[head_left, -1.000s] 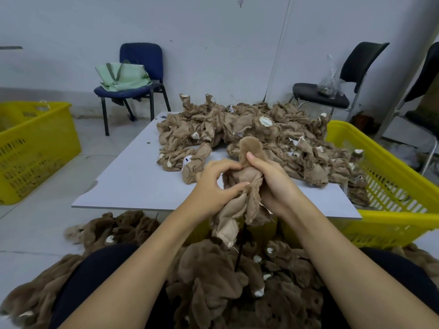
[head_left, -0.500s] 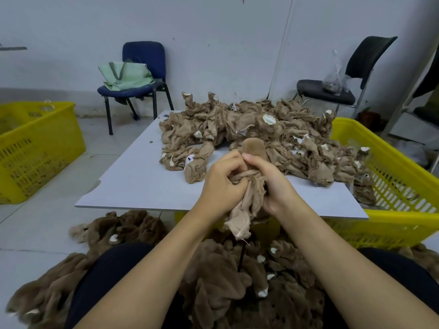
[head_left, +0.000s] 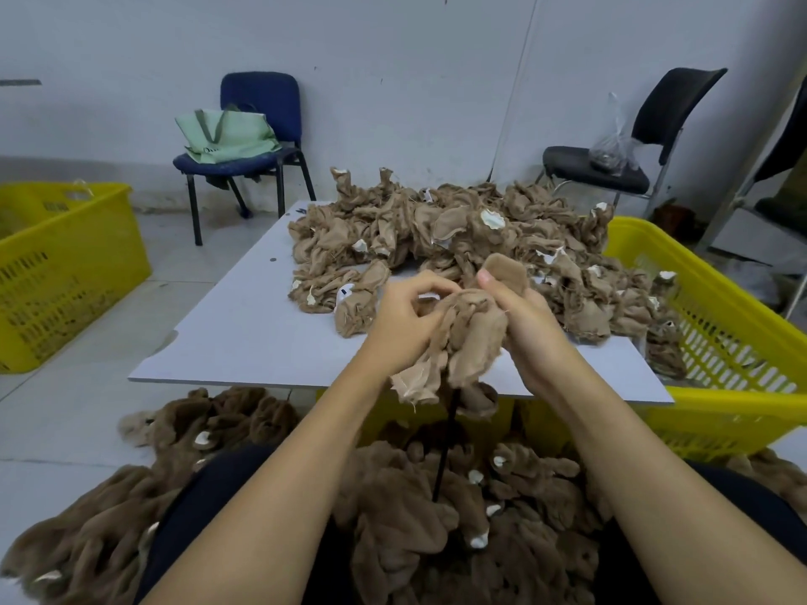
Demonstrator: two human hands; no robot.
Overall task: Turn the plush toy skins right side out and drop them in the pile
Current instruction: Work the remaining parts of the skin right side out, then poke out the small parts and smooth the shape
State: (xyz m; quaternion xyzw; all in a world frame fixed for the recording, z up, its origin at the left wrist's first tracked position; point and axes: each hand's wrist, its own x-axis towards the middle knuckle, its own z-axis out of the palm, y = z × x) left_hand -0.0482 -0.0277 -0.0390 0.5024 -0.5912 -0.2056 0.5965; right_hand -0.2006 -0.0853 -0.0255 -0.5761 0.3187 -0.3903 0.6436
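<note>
White worktop [head_left: 244, 338] carries the unturned heap [head_left: 458, 238]; just in front of it I see my left hand [head_left: 404, 323] and right hand [head_left: 524, 318], fingers curled tight round one plush skin [head_left: 463, 338] (partly furry already). Mid-inversion, I judge; next, push the remaining limbs through, then drop it onto the finished pile [head_left: 415, 517] below the worktop.

- A white wall [head_left: 393, 80] closes the room behind the tabletop [head_left: 244, 325].
- Pale tiled floor [head_left: 65, 412] lies left of the tabletop.
- Blue chair [head_left: 257, 120] stands against the wall, beyond the tabletop's far left corner, a green bag [head_left: 225, 135] on its seat.
- Black chair [head_left: 633, 146] stands beyond the tabletop's far right corner, carrying a clear plastic bag [head_left: 613, 146].
- Yellow crates: one [head_left: 65, 272] well left of the tabletop, one [head_left: 720, 342] touching its right edge.
</note>
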